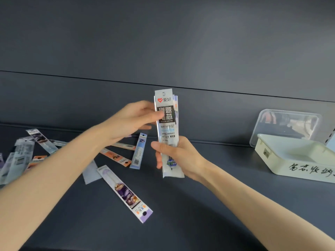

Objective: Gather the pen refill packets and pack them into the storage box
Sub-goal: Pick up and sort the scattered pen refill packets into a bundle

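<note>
My right hand (178, 156) grips the lower part of an upright stack of pen refill packets (167, 124), held above the dark shelf. The front packet is white with a black label. My left hand (134, 120) touches the stack's upper left edge with thumb and fingers. Loose packets lie on the shelf: a purple-ended one (125, 192), a light blue one (138, 151), an orange one (116, 157), and several more at the far left (21, 154). The cream storage box (297, 158) stands open at the right, with nothing seen inside it.
A clear plastic lid (284, 125) leans on the back wall behind the box. The dark back panel rises close behind the shelf. Handwritten black characters mark the box's front wall.
</note>
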